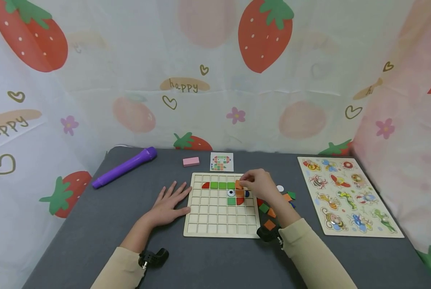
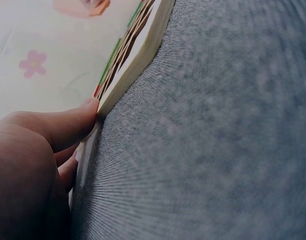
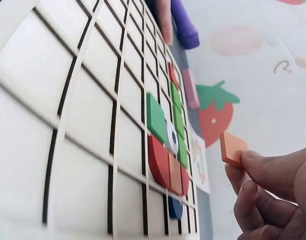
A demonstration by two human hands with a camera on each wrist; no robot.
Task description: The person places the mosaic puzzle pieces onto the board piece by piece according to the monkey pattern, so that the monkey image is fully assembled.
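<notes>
A pale wooden grid board (image 1: 205, 218) lies on the table. Its upper rows hold a red rounded tile (image 1: 206, 185), several green square tiles (image 1: 218, 185), a white tile with an eye (image 1: 231, 193), an orange tile (image 1: 240, 193), another red rounded tile (image 1: 240, 201) and a dark blue piece (image 1: 247, 194). My right hand (image 1: 260, 184), over the board's upper right, pinches an orange square tile (image 3: 234, 149) between thumb and fingertips; the right wrist view shows it raised off the grid. My left hand (image 1: 169, 206) lies with fingers spread, its thumb (image 2: 75, 122) against the board's left edge.
Loose tiles (image 1: 264, 208) in several colours lie right of the board, partly behind my right forearm. Behind the board are a pattern card (image 1: 221, 162) and a pink block (image 1: 191, 161). A purple marker-shaped stick (image 1: 125, 167) lies left, an insect picture board (image 1: 349, 196) right.
</notes>
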